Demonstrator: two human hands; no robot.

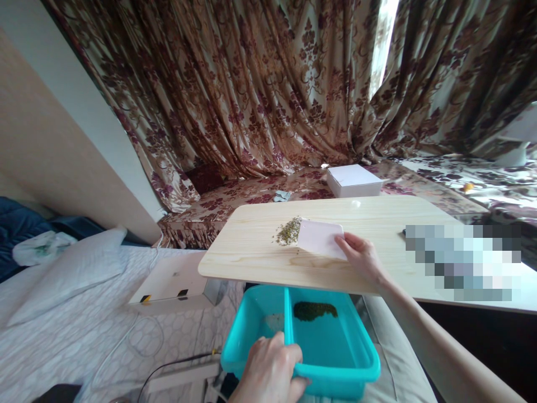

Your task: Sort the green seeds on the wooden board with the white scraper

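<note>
My right hand [358,254] pinches the right end of a thin pale pink sheet [321,238], which looks like a flat scraper or card. Its left edge meets a small heap of green-brown dried flakes [288,231] on the wooden tabletop [247,252]. Below the table's near edge is a turquoise two-compartment tub [364,341]. My left hand [272,366] is closed over its near rim by the divider. Dark green dried bits [314,311] lie in the right compartment, and a little pale material [274,321] sits in the left one.
A white box [354,180] stands behind the table, near a crumpled bluish cloth [282,196]. A blurred-out object [464,260] covers the table's right side. At left, a white carton [172,282], cables and a pillow [75,274] lie on the bed. Patterned curtains [251,84] hang behind.
</note>
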